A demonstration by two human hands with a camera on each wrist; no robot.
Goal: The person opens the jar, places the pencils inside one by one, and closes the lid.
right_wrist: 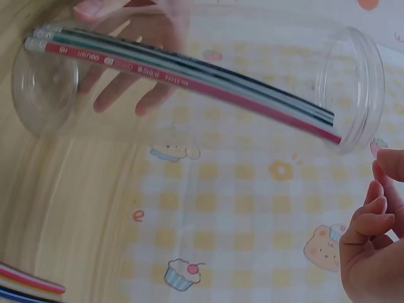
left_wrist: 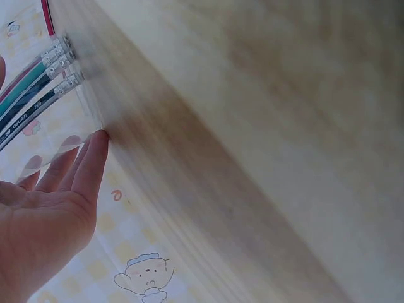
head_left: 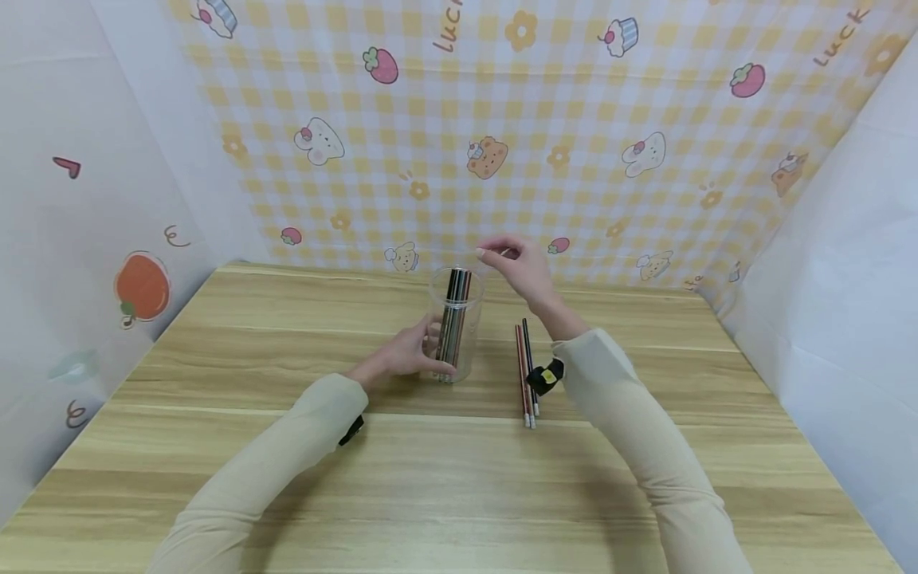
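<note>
In the head view my left hand grips a clear plastic jar low on its wall, thumb at the front and fingers round the far side. Several pencils stand in it, leaning, eraser ends at the bottom. The right wrist view shows them as dark, green and red pencils inside the jar. Just right of the rim, my right hand hovers with loosely curled fingers, thumb and index tips close together and nothing visible between them. That hand appears beside the jar's mouth in the right wrist view.
Three loose pencils lie side by side on the wooden table, right of the jar and partly under the right wrist's black camera. A yellow checked cloth hangs behind the table, with white sheets at both sides.
</note>
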